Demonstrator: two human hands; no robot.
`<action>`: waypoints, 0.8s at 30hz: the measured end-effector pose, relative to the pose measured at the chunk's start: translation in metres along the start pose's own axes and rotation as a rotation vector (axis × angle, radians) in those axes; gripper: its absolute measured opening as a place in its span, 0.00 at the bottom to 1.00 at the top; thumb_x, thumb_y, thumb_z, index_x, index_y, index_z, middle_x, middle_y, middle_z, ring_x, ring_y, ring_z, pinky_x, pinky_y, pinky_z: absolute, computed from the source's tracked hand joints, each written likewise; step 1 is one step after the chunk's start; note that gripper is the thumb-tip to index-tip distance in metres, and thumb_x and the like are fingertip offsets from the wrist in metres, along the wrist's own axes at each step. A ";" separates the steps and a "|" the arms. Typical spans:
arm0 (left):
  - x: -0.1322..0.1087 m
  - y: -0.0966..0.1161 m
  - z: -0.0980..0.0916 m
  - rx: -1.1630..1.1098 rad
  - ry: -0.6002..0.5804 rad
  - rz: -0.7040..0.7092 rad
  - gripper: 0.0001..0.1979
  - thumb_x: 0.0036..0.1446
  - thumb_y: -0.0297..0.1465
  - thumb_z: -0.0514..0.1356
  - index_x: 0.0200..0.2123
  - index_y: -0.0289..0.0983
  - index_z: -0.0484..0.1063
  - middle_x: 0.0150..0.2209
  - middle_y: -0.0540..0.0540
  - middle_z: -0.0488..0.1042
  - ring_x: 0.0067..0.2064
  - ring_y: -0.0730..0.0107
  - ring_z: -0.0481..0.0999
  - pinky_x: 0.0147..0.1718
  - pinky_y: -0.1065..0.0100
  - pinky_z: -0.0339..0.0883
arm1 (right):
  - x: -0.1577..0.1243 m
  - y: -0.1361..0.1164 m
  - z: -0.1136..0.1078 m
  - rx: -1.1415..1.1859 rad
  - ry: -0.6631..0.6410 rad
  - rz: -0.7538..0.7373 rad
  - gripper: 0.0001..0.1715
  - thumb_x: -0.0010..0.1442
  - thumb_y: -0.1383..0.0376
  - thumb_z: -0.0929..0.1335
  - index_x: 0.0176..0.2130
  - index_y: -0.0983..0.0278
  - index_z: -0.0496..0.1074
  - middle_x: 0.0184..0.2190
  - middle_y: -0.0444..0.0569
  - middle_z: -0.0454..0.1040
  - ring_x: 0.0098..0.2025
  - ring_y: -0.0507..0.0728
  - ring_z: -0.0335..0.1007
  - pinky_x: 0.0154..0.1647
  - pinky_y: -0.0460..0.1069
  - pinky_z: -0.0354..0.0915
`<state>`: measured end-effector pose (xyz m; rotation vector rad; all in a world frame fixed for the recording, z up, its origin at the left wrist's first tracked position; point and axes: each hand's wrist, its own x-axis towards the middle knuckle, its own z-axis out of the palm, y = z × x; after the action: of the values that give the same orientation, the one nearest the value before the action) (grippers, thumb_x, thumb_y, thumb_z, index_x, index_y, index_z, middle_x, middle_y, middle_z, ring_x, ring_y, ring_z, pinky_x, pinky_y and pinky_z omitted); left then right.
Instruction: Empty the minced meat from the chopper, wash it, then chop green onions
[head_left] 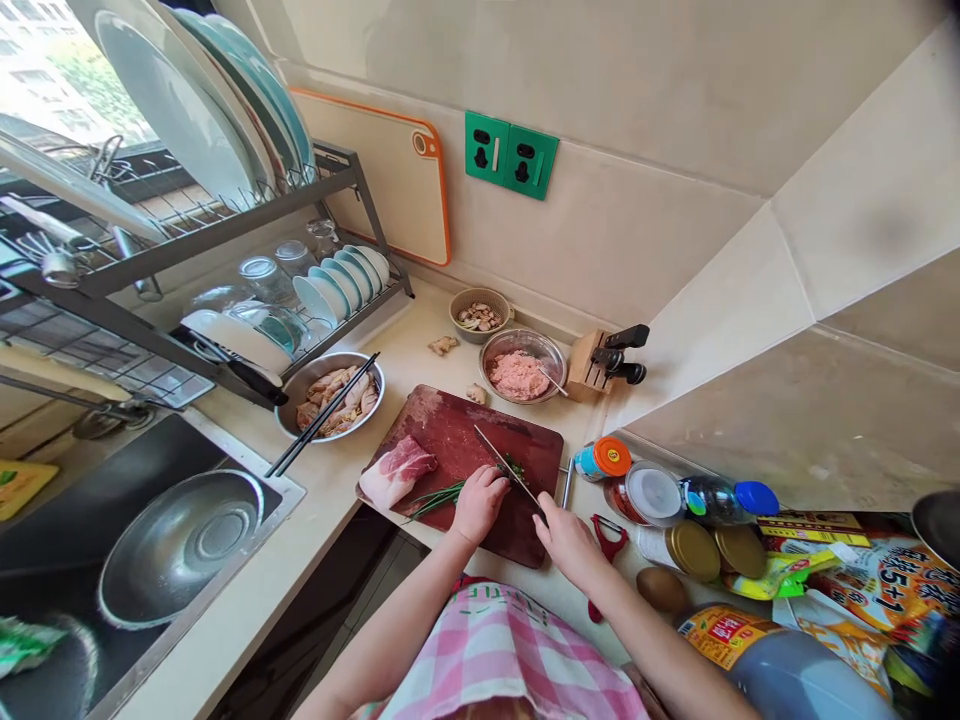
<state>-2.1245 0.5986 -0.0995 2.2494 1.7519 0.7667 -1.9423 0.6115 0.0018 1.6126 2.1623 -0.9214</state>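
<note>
On the dark red cutting board (450,440), my left hand (481,502) presses a bunch of green onions (436,498) with its fingers curled. My right hand (564,538) is closed around the handle of a kitchen knife (506,462), whose blade slants away to the upper left beside the left fingertips. Small chopped green onion pieces (515,464) lie along the blade's far side. A slab of raw pork (399,470) rests on the board's left part, apart from both hands.
A bowl of chicken pieces (330,400) with chopsticks across it stands left, by the sink (172,440). Behind the board are a bowl of minced meat (519,374), a basket of mushrooms (480,316), ginger (442,345) and a knife block (589,362). Jars (690,550) and bottles crowd the right.
</note>
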 end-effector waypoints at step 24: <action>-0.011 -0.005 -0.005 0.027 0.007 0.016 0.09 0.62 0.28 0.57 0.41 0.40 0.77 0.40 0.44 0.77 0.45 0.62 0.73 0.45 0.60 0.70 | -0.003 0.013 0.008 0.097 0.066 -0.078 0.07 0.67 0.64 0.58 0.42 0.60 0.63 0.30 0.46 0.76 0.32 0.55 0.73 0.26 0.46 0.47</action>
<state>-2.1329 0.5886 -0.1005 2.2834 1.7608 0.7595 -1.9303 0.6059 -0.0064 1.6356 2.2720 -1.0240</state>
